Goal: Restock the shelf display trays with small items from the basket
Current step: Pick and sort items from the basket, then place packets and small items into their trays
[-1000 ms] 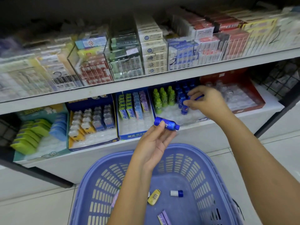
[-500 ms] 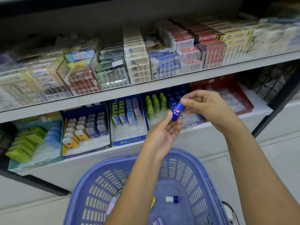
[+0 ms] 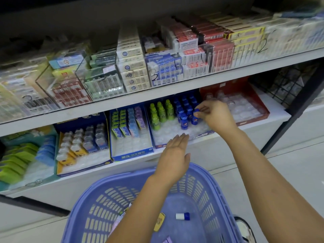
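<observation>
Over the blue tray (image 3: 164, 132) on the lower shelf (image 3: 228, 135), right hand (image 3: 215, 116) pinches the cap of a small blue bottle (image 3: 195, 118), upright in the tray. Left hand (image 3: 175, 155) flat, fingers straight, empty, near tray front. Purple basket (image 3: 219, 190) below.

Person in view is two bare hands and forearms, nothing else. Left hand (image 3: 175, 155) sits on a slim left forearm (image 3: 140, 207) coming in from 6 o'clock. Right hand (image 3: 215, 114) is on a right forearm (image 3: 271, 181) from 4 o'clock, which looks broader in frame. Skin is uncovered to the frame edge. Left nails look short.
</observation>
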`<state>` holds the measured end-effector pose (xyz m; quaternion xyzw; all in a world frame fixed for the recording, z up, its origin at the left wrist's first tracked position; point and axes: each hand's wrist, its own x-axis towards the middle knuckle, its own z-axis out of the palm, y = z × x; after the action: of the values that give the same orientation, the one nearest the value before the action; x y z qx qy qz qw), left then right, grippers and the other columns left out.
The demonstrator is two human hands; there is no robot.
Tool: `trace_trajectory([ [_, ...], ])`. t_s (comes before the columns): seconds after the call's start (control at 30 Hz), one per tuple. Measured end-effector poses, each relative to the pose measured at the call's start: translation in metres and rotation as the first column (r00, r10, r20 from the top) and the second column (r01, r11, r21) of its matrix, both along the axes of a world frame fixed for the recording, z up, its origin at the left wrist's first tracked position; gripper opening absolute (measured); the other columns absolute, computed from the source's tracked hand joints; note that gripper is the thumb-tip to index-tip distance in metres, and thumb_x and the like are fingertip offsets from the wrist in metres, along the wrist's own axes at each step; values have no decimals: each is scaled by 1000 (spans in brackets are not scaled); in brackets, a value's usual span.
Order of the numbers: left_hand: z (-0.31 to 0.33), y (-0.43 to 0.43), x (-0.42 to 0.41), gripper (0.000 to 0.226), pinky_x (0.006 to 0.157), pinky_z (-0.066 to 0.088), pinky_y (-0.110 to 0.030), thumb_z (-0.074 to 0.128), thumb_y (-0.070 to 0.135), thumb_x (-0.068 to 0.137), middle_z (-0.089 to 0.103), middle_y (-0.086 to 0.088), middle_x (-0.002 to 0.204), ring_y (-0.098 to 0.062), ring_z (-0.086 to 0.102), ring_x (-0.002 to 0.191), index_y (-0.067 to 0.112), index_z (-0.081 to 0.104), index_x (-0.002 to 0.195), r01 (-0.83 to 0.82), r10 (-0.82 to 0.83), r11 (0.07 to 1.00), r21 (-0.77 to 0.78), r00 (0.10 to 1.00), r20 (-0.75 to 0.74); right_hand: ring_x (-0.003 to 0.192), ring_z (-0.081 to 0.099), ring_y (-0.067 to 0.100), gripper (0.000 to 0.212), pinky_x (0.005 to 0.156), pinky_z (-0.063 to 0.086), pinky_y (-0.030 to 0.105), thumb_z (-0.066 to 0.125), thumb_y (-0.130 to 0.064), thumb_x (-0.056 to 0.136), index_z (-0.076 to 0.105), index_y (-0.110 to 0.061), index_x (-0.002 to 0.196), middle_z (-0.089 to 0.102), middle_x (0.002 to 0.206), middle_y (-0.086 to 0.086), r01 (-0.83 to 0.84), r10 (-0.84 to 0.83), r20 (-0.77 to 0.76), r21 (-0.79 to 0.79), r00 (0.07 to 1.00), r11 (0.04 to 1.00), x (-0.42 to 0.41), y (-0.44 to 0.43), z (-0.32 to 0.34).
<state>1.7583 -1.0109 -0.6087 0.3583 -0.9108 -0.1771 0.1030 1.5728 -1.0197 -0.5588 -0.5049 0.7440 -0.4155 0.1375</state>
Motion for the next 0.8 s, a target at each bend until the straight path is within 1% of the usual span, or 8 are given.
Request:
trace_trajectory([
  [0.13, 0, -1, 0, 61, 119, 6, -25, 45, 20, 97, 19, -1, 158, -15, 12, 146, 17, 18, 151, 5, -5, 1000, 18, 1000, -16, 83, 67, 22, 18, 80, 53, 30, 72, -12, 80, 70, -6, 97, 71, 90, 11, -25, 27, -29, 49, 999, 998, 1, -8, -5],
  [0.33, 4, -5, 1, 58, 117, 13, -26, 49, 18, 95, 27, -2, 155, -16, 19, 144, 16, 28, 149, -2, 10, 994, 109, 997, -73, 84, 66, 23, 22, 76, 50, 26, 74, -15, 79, 70, -6, 99, 71, 93, 12, 34, -36, 13, 97, 999, 995, 4, -14, -10],
  [0.47, 17, -1, 6, 54, 115, 24, -26, 51, 16, 95, 34, -4, 152, -15, 29, 140, 13, 33, 146, -20, 54, 977, 212, 986, -155, 96, 64, 26, 32, 84, 48, 27, 72, -15, 82, 66, -4, 110, 69, 105, 16, 15, -21, 22, 249, 1000, 968, 5, -14, -2],
  [0.53, 20, 6, 18, 46, 105, 36, -24, 52, 13, 93, 46, -5, 141, -14, 45, 127, 12, 45, 139, -56, 114, 978, 202, 951, -287, 97, 62, 29, 37, 88, 49, 34, 73, -17, 81, 62, -2, 113, 67, 106, 18, 51, -42, -50, 197, 998, 979, 13, -3, 2],
  [0.6, 18, 11, 38, 33, 92, 44, -22, 53, 12, 92, 58, -2, 119, -12, 56, 105, 14, 57, 125, -116, 174, 978, 172, 910, -377, 87, 62, 27, 31, 79, 50, 37, 75, -22, 78, 64, -1, 98, 68, 92, 16, 64, -51, -159, 83, 986, 994, 32, 15, 10],
  [0.67, 8, 13, 64, 22, 80, 48, -24, 53, 14, 92, 63, 1, 100, -12, 60, 88, 14, 62, 113, -187, 261, 954, 235, 904, -339, 72, 63, 23, 27, 71, 52, 34, 76, -29, 76, 66, -4, 80, 70, 78, 12, -52, 91, -197, 193, 976, 980, 62, 31, 19],
  [0.73, -11, 12, 96, 19, 78, 50, -31, 53, 12, 92, 67, -4, 96, -20, 63, 87, 11, 64, 107, -278, 349, 901, 333, 921, -174, 58, 62, 17, 29, 69, 52, 29, 75, -36, 76, 69, -7, 77, 71, 72, 10, -237, 342, -148, 473, 928, 848, 100, 40, 20],
  [0.8, -37, 15, 128, 19, 78, 48, -32, 52, 11, 92, 69, -10, 99, -27, 64, 93, 9, 66, 105, -374, 381, 850, 370, 923, 58, 61, 66, 19, 34, 72, 52, 29, 72, -37, 79, 70, -3, 86, 73, 78, 13, -373, 525, -30, 671, 850, 641, 135, 44, 6],
])
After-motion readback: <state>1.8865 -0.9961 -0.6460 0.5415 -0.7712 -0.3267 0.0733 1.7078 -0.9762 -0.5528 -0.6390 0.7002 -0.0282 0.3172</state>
